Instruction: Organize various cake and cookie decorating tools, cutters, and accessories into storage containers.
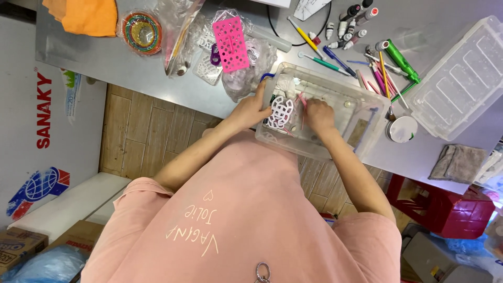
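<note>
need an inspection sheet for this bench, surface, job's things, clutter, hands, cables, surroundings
surface: grey table, crowded along its far side.
job's things: clear plastic bin at the near edge; white chain-link piece and pink sticks inside.
clutter: pink perforated board, markers and pens, coloured ring stack, orange cloth, plastic bags, clear bin lid, round white lid, grey rag.
hands: left hand on the bin's rim by the chain; right hand inside the bin, grip unclear.
cables: black cable at the far edge.
surroundings: wood floor, red stool, cardboard boxes.
</note>
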